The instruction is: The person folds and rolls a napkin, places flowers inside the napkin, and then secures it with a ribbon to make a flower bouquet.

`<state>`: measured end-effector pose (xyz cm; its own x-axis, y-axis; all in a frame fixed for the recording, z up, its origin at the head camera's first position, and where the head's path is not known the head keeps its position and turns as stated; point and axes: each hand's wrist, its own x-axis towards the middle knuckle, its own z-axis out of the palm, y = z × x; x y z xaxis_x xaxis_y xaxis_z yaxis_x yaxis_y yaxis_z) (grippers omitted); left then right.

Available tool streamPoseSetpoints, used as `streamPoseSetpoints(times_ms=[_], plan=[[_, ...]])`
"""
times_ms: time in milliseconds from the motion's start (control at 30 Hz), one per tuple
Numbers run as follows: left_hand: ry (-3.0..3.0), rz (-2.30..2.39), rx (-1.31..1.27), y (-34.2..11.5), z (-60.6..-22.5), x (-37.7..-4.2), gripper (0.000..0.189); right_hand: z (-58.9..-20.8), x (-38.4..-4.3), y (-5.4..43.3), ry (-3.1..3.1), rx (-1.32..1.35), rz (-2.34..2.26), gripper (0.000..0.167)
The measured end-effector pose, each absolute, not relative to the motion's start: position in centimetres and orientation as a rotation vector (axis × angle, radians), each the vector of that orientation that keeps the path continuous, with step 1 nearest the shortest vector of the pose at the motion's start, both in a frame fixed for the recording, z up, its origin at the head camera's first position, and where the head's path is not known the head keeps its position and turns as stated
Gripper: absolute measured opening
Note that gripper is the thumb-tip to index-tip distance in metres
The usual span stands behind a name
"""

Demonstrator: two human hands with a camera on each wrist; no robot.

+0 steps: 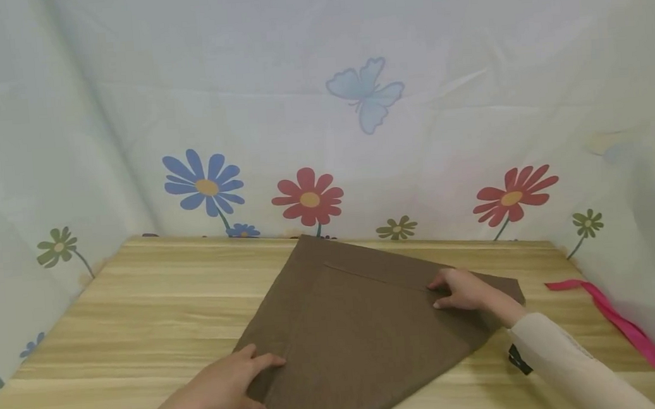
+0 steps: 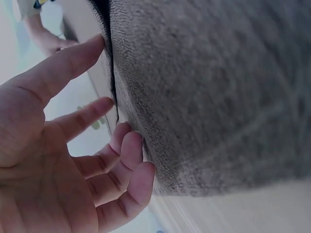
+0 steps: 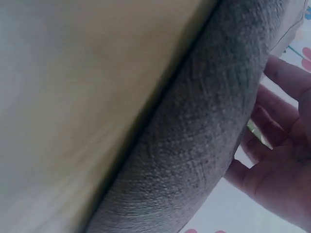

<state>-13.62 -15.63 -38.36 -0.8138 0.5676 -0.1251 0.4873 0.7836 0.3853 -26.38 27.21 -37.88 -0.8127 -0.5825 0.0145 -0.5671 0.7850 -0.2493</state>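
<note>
While spread aslant over the wooden table as one broad brown cloth, reaches beneath both hands, meeting the left hand at its near-left edge and the right hand over its far-right part. Lies mostly between the two, keeping them well apart, and runs on past the left hand to the bottom of the head view.

On the left, rests across the cloth's edge with fingers spread, thumb and forefinger parted in a wide curve and tips on the fabric. In the left wrist view, shows slightly bent fingers along the cloth's edge, next to a dark line in the fabric.

On the right, touches the cloth at a thin straight line near its far edge, with forefinger at the line, thumb a little nearer and a gap between. Seam or flap edge, cannot tell which. In the right wrist view, shows lightly bent, loose fingers against the cloth's rounded side.

Just off the cloth's near-right edge, joined by a small black object, partly behind the right sleeve; farther right of the cloth, flanked by a long pink strip. Beyond the cloth's far corner, backed by a pale curtain printed with flowers and a butterfly.
</note>
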Motion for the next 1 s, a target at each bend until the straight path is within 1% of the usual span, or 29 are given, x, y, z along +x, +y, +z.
streamPoseSetpoints(times_ms=[300,533,833,1000], plan=[[2.721,0.47,0.912,-15.1,-38.4,-14.6,0.065,-38.3,-22.5,29.4,2.973,-0.795,-0.344,0.034],[2.779,0.447,1.009,-14.7,-38.4,-15.1,0.057,-38.4,-19.2,31.3,2.956,-0.684,-0.394,0.04],[2.858,0.406,1.098,-14.4,-38.7,-14.8,0.047,-39.0,-16.1,32.6,3.014,-0.765,-0.353,0.039],[2.85,0.417,1.109,-14.3,-38.8,-14.9,0.046,-39.0,-15.9,32.9,3.013,-0.783,-0.339,0.039]])
